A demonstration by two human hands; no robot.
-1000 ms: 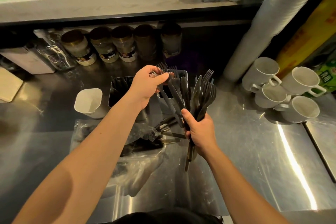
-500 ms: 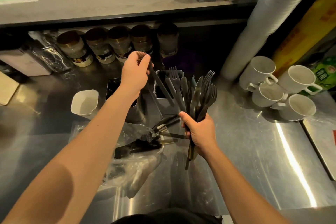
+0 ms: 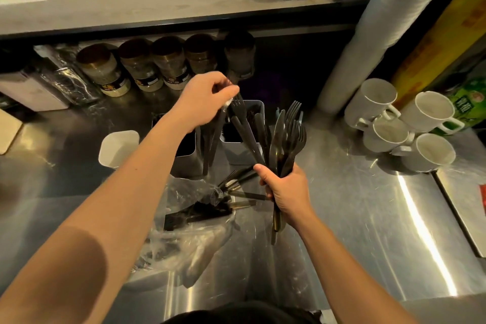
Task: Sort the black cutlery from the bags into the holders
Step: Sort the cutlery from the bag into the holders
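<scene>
while the right hand grips a bunch of forks and knives with its fingers curled tight round the handles, tines up, the left hand pinches the tine ends of a few dark pieces that hang down over the holders, handles low. more cutlery lies on the steel desk, partly in a clear bag. white mugs stand at the right, jars at the back.
</scene>
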